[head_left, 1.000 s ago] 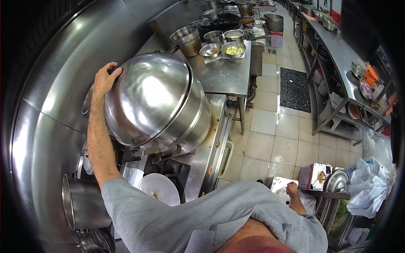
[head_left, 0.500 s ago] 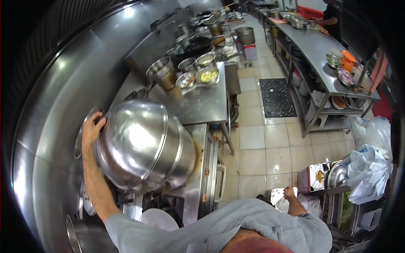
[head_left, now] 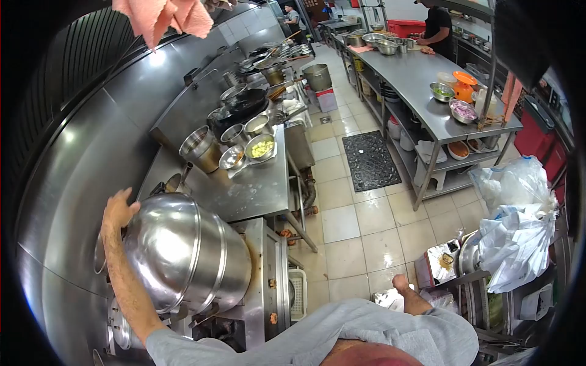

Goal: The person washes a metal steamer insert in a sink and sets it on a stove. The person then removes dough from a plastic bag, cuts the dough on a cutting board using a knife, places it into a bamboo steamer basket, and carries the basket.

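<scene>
A large domed steel steamer point(head_left: 189, 256) stands on the stove at the lower left. Beside the dome's upper left edge is my left hand point(head_left: 120, 210), its fingers spread and nothing held. Behind that hand, part of a round metal lid or pan point(head_left: 99, 253) shows near the steel wall. My right hand point(head_left: 400, 282) hangs low over the floor at the bottom right, near a foil-like silver item point(head_left: 389, 299). Its fingers look curled, but they are too small and turned away to tell what they hold.
A steel table point(head_left: 256, 189) with bowls and pots lies beyond the steamer. On the right are a long counter point(head_left: 403, 73), plastic bags point(head_left: 519, 244) and a box point(head_left: 436, 265). A black mat point(head_left: 371, 161) lies on the tiles. A person point(head_left: 436, 30) works behind the counter.
The view has shifted, so the steamer and counters appear lower and farther left. My left hand's fingers have lifted and spread near the dome's edge. A pink cloth has come into view at the top.
</scene>
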The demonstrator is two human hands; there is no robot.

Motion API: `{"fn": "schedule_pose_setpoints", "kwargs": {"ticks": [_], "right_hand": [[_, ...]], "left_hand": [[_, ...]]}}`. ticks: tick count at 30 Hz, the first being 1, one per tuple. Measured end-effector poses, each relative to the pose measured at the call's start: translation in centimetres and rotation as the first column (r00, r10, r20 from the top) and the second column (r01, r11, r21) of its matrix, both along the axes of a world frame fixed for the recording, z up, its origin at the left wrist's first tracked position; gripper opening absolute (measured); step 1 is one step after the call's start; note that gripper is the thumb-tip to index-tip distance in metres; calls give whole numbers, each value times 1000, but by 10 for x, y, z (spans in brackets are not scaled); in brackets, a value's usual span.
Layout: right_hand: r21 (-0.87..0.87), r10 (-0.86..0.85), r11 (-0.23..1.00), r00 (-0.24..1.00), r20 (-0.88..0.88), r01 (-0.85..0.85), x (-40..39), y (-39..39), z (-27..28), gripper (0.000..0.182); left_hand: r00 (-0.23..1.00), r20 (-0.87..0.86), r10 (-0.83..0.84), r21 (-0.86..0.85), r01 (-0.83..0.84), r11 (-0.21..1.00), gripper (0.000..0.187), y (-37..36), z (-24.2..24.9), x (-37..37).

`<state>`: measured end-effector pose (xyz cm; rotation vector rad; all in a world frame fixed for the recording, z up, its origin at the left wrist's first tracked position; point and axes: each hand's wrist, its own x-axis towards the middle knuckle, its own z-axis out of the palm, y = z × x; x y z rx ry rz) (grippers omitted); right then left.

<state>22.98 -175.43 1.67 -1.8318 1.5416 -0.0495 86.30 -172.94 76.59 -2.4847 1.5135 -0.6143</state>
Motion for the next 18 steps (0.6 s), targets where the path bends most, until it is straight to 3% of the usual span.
{"fn": "schedule_pose_setpoints", "kwargs": {"ticks": [1, 2, 3, 4, 5, 7, 9, 13, 14, 15, 17, 18], "right_hand": [[278, -371, 911, 900, 229, 305, -2, -6, 11, 11], [495, -648, 737, 688, 325, 460, 2, -11, 42, 12], [614, -792, 596, 503, 345, 518, 10, -18, 72, 15], [660, -833, 546, 417, 363, 516, 15, -28, 91, 15], [704, -868, 494, 326, 374, 509, 20, -37, 111, 16], [696, -828, 556, 228, 513, 454, 33, -59, 148, 15], [776, -812, 567, 28, 583, 276, 51, -86, 174, 19], [756, -714, 654, -319, 623, 12, 80, -144, 233, 40], [751, -703, 660, -331, 630, 28, 85, -162, 249, 40], [717, -678, 695, -384, 626, -58, 89, -180, 262, 49], [674, -653, 727, -432, 622, -129, 100, -213, 267, 60], [512, -513, 846, -489, 706, -150, 109, -231, 260, 68]], "left_hand": [[982, -77, -174, -31, 172, 985, 56, -19, 1, -17], [927, -147, -344, -76, 337, 939, 55, -39, 4, -37], [910, -267, -316, -77, 307, 949, 55, -56, 12, -89], [878, -385, -285, -73, 279, 958, 56, -71, 18, -138], [785, -422, -453, -141, 437, 888, 55, -93, 10, -150], [646, -358, -674, -221, 643, 733, 52, -133, -11, -189], [402, -353, -845, -407, 747, 526, 49, -161, -47, -245], [0, -428, -904, -608, 740, 288, 45, -220, -189, -336], [-32, -376, -926, -583, 785, 209, 46, -231, -225, -357], [-215, -377, -901, -646, 758, 89, 49, -249, -273, -375], [-216, -389, -895, -591, 805, 63, 54, -253, -336, -406], [-202, -334, -921, -534, 845, 9, 56, -257, -372, -418]]}}
